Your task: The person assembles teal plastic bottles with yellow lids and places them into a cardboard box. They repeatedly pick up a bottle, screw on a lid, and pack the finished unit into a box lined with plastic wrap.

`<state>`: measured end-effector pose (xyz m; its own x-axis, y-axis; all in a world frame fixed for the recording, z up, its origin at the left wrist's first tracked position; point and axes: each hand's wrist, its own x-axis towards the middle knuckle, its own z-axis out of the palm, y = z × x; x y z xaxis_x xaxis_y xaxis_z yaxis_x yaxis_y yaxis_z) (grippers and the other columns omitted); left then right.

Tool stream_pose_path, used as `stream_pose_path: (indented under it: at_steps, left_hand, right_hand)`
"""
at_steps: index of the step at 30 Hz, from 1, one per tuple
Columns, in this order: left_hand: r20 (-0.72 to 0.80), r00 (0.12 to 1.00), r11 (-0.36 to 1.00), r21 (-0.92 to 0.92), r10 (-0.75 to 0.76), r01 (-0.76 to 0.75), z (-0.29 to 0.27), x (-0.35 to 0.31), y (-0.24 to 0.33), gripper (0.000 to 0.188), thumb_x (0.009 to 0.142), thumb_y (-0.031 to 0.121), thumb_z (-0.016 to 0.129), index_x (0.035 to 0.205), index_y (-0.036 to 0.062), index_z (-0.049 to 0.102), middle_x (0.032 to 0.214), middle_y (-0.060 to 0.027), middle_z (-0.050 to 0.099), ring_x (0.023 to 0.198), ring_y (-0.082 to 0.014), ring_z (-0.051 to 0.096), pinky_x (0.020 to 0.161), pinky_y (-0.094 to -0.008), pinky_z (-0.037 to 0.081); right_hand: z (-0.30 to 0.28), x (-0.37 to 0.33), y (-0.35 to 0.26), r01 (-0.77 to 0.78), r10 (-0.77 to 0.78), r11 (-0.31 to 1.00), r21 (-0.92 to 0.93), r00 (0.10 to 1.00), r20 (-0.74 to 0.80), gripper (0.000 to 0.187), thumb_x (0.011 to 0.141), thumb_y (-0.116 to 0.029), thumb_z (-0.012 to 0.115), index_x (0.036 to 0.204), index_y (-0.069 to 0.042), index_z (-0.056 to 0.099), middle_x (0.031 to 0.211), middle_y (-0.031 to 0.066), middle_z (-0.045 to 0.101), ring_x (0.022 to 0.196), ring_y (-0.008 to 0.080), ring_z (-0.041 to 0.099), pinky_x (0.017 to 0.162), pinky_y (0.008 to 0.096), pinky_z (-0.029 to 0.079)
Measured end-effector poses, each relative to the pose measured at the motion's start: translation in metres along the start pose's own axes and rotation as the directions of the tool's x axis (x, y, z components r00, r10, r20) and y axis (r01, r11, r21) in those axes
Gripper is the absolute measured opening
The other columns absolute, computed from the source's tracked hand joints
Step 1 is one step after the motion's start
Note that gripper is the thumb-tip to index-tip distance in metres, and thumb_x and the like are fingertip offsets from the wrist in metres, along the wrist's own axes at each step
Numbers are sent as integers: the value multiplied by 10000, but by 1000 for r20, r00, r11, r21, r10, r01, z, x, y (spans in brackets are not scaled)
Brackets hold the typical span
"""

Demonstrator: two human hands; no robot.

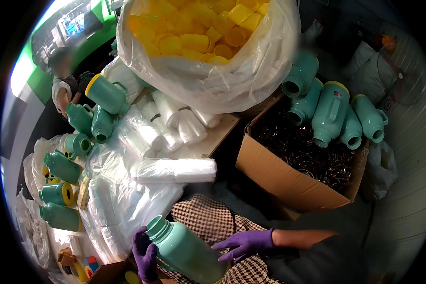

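Observation:
A pale green plastic jug body (187,251) with a threaded neck lies tilted across my lap, its open mouth toward the upper left. My left hand (145,255), in a purple glove, grips it beside the neck; part of the fingers is hidden. My right hand (246,244), gloved the same way, lies against the jug's right side with fingers stretched out and spread. A brown-and-cream checked cloth (203,215) covers my lap under the jug.
A clear bag of yellow plastic cups (194,42) stands ahead. To the right, a cardboard box (279,170) holds dark metal rings, with several green jugs (330,111) on top. At left are rolled plastic bags (177,170) and more jugs (61,217). Another person (61,90) sits far left.

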<state>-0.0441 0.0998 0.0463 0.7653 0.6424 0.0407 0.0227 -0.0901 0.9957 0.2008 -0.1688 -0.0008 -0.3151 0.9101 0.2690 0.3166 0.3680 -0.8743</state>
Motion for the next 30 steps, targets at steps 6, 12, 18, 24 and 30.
stream_pose_path:
  at_steps: [6, 12, 18, 24, 30]
  left_hand:
    - [-15, 975, 969, -103, 223, -224, 13, 40, 12, 548, 917, 485, 671, 1185, 36, 506, 1268, -139, 573, 1092, -210, 571, 967, -337, 443]
    - [41, 973, 970, 95, -228, 223, -1, 45, 26, 251, 920, 80, 590, 1153, -11, 614, 1307, -144, 627, 1108, -172, 595, 939, -296, 472]
    - [-248, 966, 992, -121, -66, 37, 6, 16, 13, 101, 912, 105, 610, 961, 18, 601, 1295, -182, 632, 1064, -180, 617, 893, -290, 487]
    - [-31, 998, 983, -176, 52, -57, 8, -1, 25, 223, 881, 197, 667, 996, 30, 575, 1361, -192, 586, 1131, -208, 579, 957, -327, 470]
    - [-164, 978, 890, -414, 132, -189, 39, -25, 9, 521, 1029, 518, 482, 1198, 26, 514, 1421, -224, 511, 1233, -263, 536, 1090, -391, 399]
  right_hand:
    - [-199, -78, -93, -572, 249, 812, -118, 522, -816, 159, 872, -111, 765, 1014, -65, 711, 897, 68, 644, 803, 125, 671, 703, 257, 546]
    - [-289, -105, 21, -942, 650, 14, -337, 264, -712, 348, 858, -413, 730, 958, -81, 759, 974, 185, 716, 861, 338, 698, 812, 433, 549]
    - [-277, -134, 54, -926, 514, 143, -350, 372, -773, 250, 819, -292, 734, 968, -94, 768, 1004, 198, 718, 932, 390, 688, 829, 460, 542]
    - [-241, -53, -112, -367, 382, 894, 256, 329, -863, 236, 942, -229, 735, 1050, -38, 649, 782, -26, 623, 713, 79, 578, 653, 222, 466]
    - [-159, 87, -78, 155, 397, 578, 801, 804, -442, 293, 1001, -178, 645, 1243, -24, 581, 858, 24, 608, 785, 104, 585, 670, 217, 475]
